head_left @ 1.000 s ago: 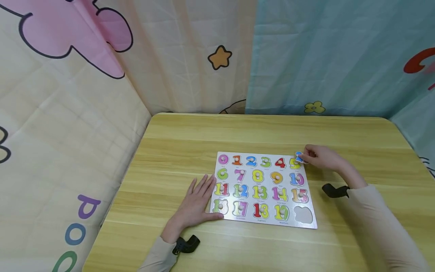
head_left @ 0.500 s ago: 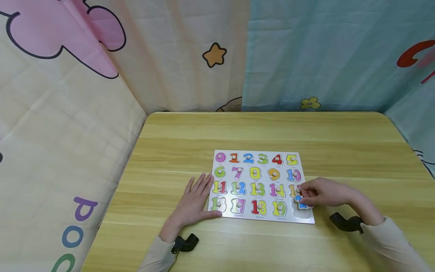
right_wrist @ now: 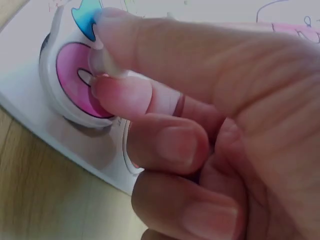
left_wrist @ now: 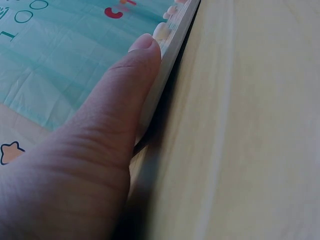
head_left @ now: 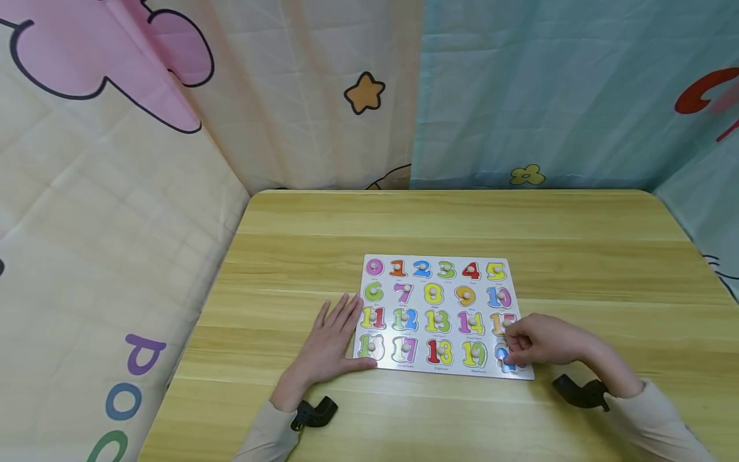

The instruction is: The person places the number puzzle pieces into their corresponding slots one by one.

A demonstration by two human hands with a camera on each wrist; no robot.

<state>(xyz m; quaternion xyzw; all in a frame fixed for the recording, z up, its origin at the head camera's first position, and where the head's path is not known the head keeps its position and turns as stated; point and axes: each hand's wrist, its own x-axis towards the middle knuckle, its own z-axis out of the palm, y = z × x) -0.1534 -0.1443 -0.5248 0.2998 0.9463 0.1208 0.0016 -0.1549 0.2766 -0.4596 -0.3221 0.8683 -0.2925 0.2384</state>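
Note:
A white peg puzzle board (head_left: 453, 305) with bright number pieces lies on the table. My right hand (head_left: 543, 338) is at its lower right corner, thumb and forefinger pinching the knob (right_wrist: 107, 65) of the number 20 puzzle piece (head_left: 500, 355). That piece, a blue 2 and a pink 0, is over the corner recess; in the right wrist view its near edge stands a little proud, with a shadow beneath. The other right fingers are curled. My left hand (head_left: 326, 346) rests spread along the board's left edge, its thumb (left_wrist: 142, 57) at the bottom left corner.
Pieces 0 to 19 sit in rows on the board, each with a knob. The wooden table (head_left: 462, 221) reaches back to printed curtains (head_left: 323, 96). A black wrist camera (head_left: 314, 414) is on the left wrist, another (head_left: 580, 391) on the right.
My right hand has carried the number 20 piece from the board's top right corner toward me and lowered it at the bottom right recess. My left hand has stayed on the board's edge.

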